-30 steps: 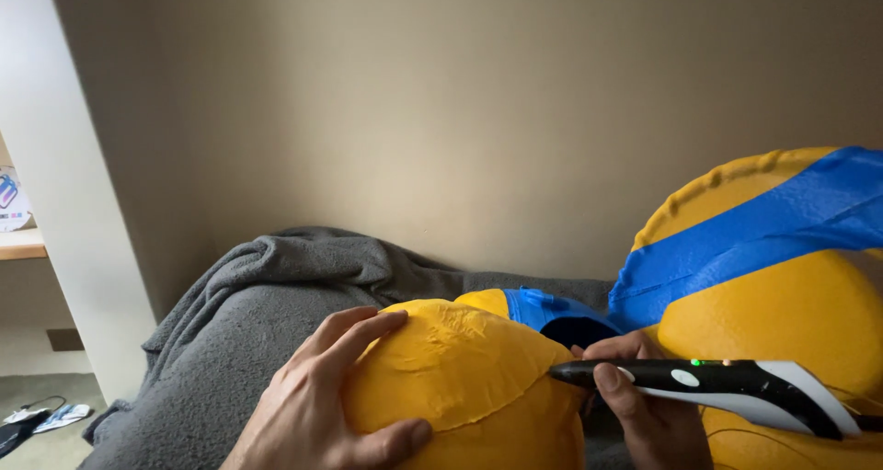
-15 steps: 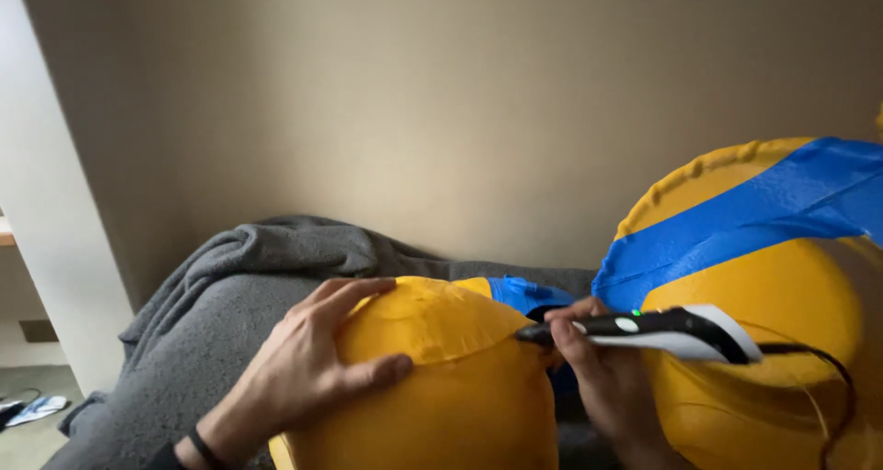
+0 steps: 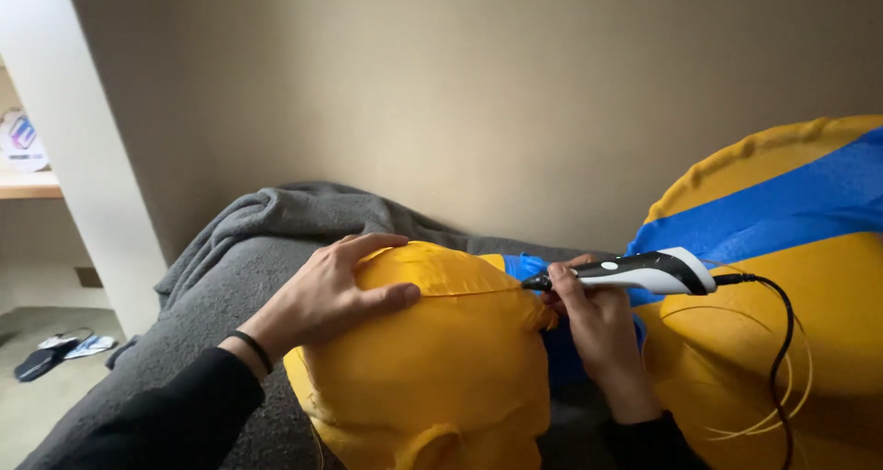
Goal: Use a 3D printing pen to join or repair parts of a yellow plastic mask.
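A rounded yellow shell piece (image 3: 432, 378) rests on a grey blanket (image 3: 230, 258) in front of me. My left hand (image 3: 336, 291) lies flat on its top left, thumb along a seam. My right hand (image 3: 593, 318) grips a black-and-white pen-shaped tool (image 3: 635, 272), its tip touching the seam at the shell's upper right. A black cable (image 3: 782, 341) and thin yellow filament (image 3: 763, 415) trail from the tool's rear. A blue part (image 3: 524, 266) shows behind the shell.
A large yellow disc-like piece with a wide blue band (image 3: 782, 212) stands at the right. A beige wall (image 3: 460, 93) is behind. A white post (image 3: 83, 157), a wooden shelf (image 3: 28, 185) and sandals on the floor (image 3: 55, 352) are at the left.
The view has shifted down and closer, showing more of the yellow shell. My right hand has brought the tool's tip along the seam; my left hand stays on the shell.
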